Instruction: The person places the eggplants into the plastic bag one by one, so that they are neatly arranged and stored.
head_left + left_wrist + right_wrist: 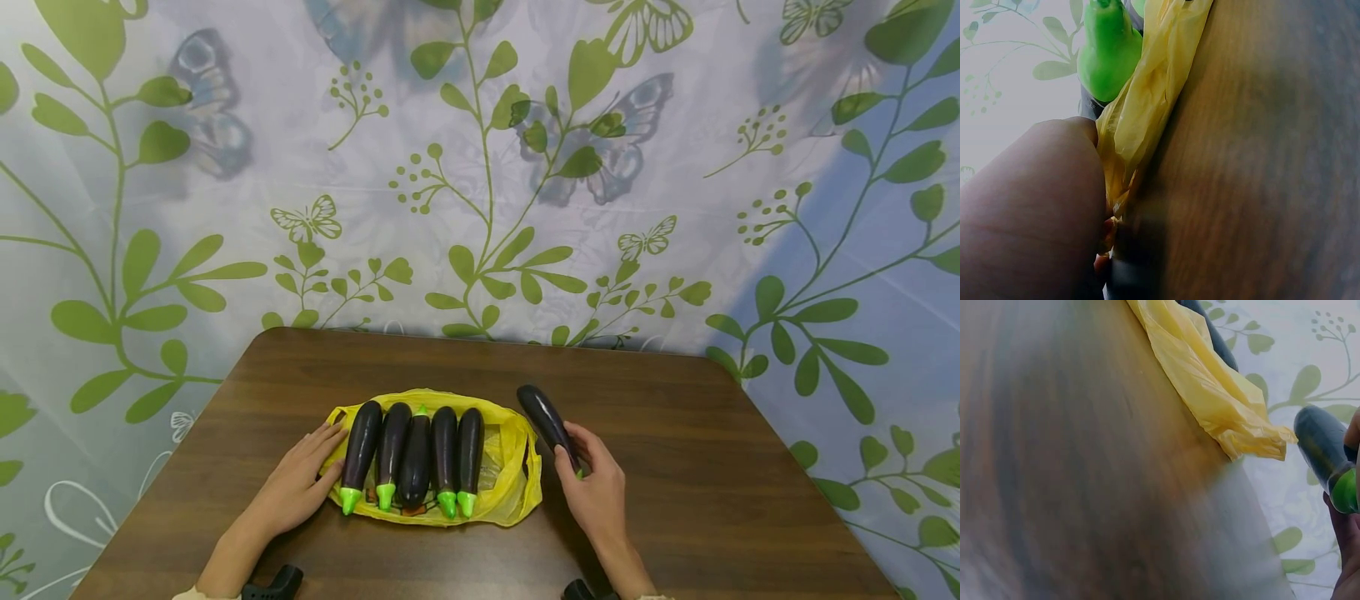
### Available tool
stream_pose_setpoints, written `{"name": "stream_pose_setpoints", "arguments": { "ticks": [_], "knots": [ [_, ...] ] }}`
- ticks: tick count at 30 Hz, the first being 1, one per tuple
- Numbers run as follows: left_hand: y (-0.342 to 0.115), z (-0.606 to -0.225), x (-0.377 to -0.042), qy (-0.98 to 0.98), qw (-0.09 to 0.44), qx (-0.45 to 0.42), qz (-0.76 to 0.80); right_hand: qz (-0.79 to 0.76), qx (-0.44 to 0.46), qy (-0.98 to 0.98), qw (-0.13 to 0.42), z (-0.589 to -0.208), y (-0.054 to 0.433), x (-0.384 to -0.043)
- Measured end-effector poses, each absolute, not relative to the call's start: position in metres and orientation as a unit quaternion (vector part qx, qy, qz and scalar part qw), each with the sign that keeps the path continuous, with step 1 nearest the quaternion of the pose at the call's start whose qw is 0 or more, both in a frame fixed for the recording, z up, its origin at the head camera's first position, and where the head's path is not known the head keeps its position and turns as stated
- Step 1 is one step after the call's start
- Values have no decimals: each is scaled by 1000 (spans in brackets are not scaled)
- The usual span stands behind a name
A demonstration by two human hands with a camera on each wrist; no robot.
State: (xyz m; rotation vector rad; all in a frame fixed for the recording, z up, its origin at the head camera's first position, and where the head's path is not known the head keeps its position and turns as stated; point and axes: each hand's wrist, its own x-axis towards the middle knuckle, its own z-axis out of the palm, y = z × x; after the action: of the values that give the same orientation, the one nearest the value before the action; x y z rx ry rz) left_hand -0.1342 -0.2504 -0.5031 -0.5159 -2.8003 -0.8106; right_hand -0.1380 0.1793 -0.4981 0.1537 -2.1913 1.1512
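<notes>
My right hand (596, 487) grips a dark purple eggplant (546, 417) near its green stem end, just right of the yellow plastic bag (517, 500). Its rounded end points up and away to the left, and the right wrist view shows the same eggplant (1322, 440) between thumb and fingers. My left hand (296, 483) rests at the bag's left edge with fingers extended, the thumb close to the leftmost eggplant (362, 446). Several eggplants lie side by side on the bag. Most have their green caps toward me; the middle eggplant (415, 467) is turned the other way.
A brown wooden table (697, 483) carries everything, and its far edge meets a hanging cloth (420, 150) printed with green leaves and butterflies. Black wrist straps (276, 581) show at the lower edge of the head view.
</notes>
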Motion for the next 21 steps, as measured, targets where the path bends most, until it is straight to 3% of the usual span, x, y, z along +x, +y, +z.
{"name": "stream_pose_setpoints", "arguments": {
  "ticks": [21],
  "knots": [
    [-251, -503, -135, -942, 88, -173, -275, 431, 79, -854, 280, -497, 161, -132]
  ]
}}
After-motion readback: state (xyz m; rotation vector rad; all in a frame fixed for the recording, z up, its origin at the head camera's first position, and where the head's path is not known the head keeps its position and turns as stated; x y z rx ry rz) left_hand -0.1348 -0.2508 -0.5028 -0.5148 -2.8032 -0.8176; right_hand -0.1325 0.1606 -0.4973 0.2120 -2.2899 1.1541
